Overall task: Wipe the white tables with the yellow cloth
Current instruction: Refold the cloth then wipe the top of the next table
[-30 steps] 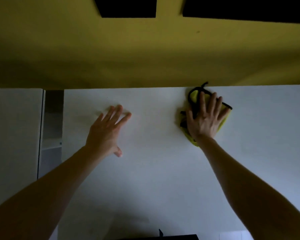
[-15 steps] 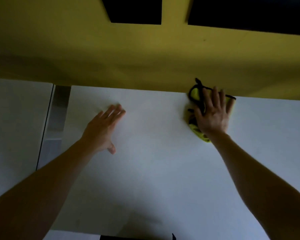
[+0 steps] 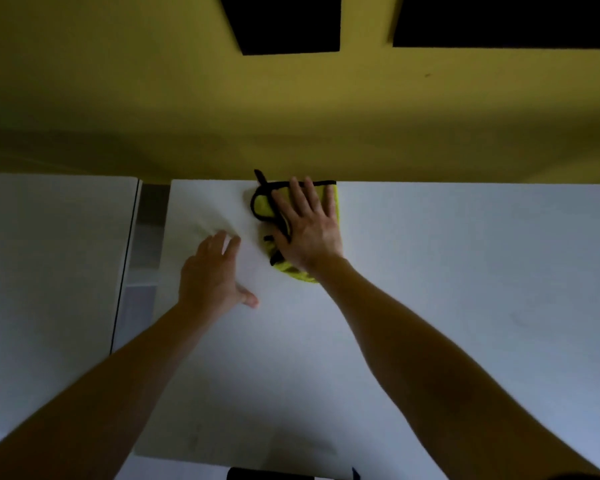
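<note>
A yellow cloth [image 3: 262, 206] with black edging lies crumpled at the far edge of a white table [image 3: 447, 271], against the yellow wall. My right hand [image 3: 309, 226] presses flat on the cloth with straight, spread fingers, covering most of it. My left hand [image 3: 212, 271] rests flat on the bare tabletop just left of the cloth, fingers together and thumb out; it holds nothing.
A second white table [image 3: 49, 254] stands to the left, separated by a narrow gap [image 3: 146, 258]. The yellow wall [image 3: 291, 116] rises directly behind both tables, with two dark panels high up. A dark object [image 3: 271, 474] shows at the near edge.
My right hand has slid the cloth leftward along the table's far edge, toward the left corner. My left hand now lies closer to the cloth.
</note>
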`<action>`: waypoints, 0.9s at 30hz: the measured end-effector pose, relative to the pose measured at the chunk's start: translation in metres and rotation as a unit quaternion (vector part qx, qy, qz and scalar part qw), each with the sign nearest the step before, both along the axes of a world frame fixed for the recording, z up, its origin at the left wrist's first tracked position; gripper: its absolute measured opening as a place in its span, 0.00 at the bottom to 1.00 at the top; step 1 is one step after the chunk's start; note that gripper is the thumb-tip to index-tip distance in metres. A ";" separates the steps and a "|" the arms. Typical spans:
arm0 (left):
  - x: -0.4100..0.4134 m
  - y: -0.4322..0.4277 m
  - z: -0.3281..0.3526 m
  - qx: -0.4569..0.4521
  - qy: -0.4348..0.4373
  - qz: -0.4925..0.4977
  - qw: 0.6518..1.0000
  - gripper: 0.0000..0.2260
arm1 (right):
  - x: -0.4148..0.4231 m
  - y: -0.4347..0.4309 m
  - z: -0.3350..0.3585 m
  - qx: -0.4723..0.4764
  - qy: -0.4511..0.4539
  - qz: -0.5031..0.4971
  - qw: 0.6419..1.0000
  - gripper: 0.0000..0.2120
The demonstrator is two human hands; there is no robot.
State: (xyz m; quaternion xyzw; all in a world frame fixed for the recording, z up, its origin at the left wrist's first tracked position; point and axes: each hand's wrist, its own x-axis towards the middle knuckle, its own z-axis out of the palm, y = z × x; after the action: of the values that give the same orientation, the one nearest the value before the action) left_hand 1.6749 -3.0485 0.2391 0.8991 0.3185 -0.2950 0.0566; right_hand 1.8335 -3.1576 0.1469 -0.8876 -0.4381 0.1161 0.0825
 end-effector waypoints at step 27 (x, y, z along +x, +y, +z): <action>-0.061 0.044 -0.019 -0.042 0.022 -0.162 0.986 0.74 | 0.015 -0.209 -0.006 -0.007 -0.007 -0.294 0.956 0.36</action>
State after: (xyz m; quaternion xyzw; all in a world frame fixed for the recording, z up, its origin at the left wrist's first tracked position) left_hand 1.6137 -3.0049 0.2203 0.9288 0.1570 -0.3335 0.0384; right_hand 1.8486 -3.3667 0.1408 -0.9784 -0.1578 0.0840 0.1035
